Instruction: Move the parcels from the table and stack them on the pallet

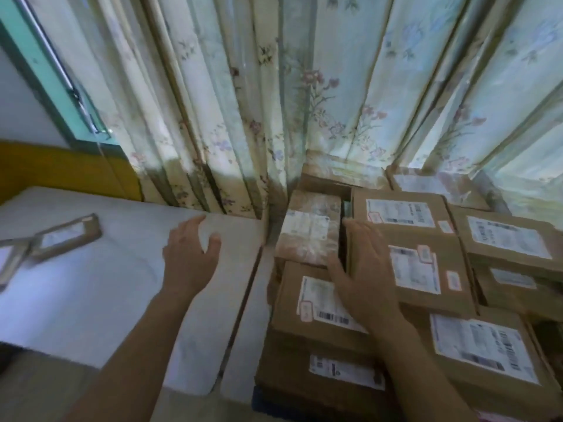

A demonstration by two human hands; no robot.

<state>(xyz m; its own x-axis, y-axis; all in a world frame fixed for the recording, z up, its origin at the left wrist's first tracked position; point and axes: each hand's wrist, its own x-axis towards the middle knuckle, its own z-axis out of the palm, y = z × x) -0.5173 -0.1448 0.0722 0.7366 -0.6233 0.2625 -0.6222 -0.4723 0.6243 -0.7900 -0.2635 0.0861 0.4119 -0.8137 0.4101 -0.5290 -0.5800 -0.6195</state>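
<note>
Where the stack of parcels [411, 269] rises at the right, nine or so brown cardboard boxes counted on the visible faces, most with a white shipping label on top, packed edge to edge in at least two layers; exact total hard to tell, since the far ones blur into the curtain. Right hand [362, 269] laid flat with fingers spread across the left edge of a labelled top box [426, 269], fingertips reaching toward the narrow dark gap beside a tape-wrapped parcel [307, 233]; nothing pinched. Just below the wrist, another labelled box [316, 303], and under that a lower box [335, 373] with its own label. A sliver of dark blue pallet [268, 405] showing beneath the bottom corner of the stack. Left hand [192, 251] hovering over the white table [106, 300], fingers loosely apart and slightly curled, holding nothing. Two flat parcels left on the table at the far left: one envelope-like packet [68, 236] with a white label, and a second [10, 261] touching it, cut off by the frame edge. Behind everything, a floral curtain [304, 86], with a teal window frame [54, 86] at upper left.
</note>
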